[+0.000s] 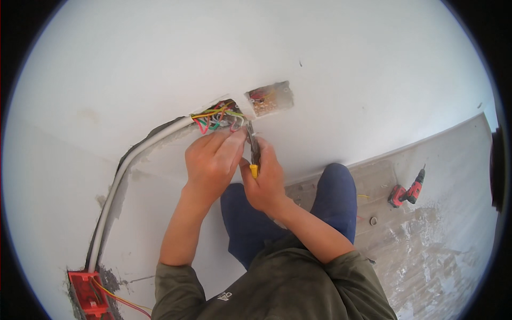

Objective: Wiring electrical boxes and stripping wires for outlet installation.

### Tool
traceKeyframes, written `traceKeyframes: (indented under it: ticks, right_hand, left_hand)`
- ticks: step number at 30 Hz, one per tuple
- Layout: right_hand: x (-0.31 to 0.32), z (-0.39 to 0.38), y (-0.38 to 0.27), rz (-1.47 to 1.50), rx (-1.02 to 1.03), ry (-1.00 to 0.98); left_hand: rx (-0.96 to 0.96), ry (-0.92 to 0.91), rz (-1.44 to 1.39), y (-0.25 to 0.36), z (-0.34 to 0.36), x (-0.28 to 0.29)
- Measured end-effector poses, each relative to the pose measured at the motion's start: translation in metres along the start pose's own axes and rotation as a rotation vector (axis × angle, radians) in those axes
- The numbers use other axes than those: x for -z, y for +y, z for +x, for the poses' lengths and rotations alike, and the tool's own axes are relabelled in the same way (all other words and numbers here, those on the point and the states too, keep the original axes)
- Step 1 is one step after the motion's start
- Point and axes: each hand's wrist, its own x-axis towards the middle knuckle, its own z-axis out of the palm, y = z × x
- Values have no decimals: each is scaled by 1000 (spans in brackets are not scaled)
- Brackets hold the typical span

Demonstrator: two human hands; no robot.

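Note:
At a rough wall opening, my left hand (209,160) is closed, fingertips pinched on an electrical wire at the lower right of a bundle of coloured wires (216,113). The wires are red, yellow, green and pale. My right hand (265,178) grips a slim grey metal hand tool with a yellow end (254,152), its tip pointing up beside the left fingertips. Whether it is a wire stripper or a knife, I cannot tell. The fingers hide the exact contact between tool and wire.
Right of the opening is a second wall cutout (269,99). A pale conduit (122,170) curves down a wall groove to a red junction box (88,292) with loose wires. A red-black cordless drill (409,191) and a small ring (374,221) lie on the dusty floor.

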Motion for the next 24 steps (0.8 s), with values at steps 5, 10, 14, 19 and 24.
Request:
traceKeyframes:
  ticks: [5, 10, 14, 19, 24]
  right_hand:
    - [-4, 2, 5, -68, 95, 33]
    - [-4, 2, 1, -19, 77, 19]
    - [-6, -2, -2, 77, 10, -11]
    - [-7, 2, 9, -22, 107, 36]
    - [-3, 6, 5, -63, 153, 32]
  left_hand:
    - [-12, 3, -38, -2, -1, 3]
    - [-42, 26, -37, -6, -3, 1]
    - [-23, -2, -69, -5, -2, 3]
    - [-1, 10, -104, -6, -4, 1]
    - [97, 6, -125, -6, -7, 1]
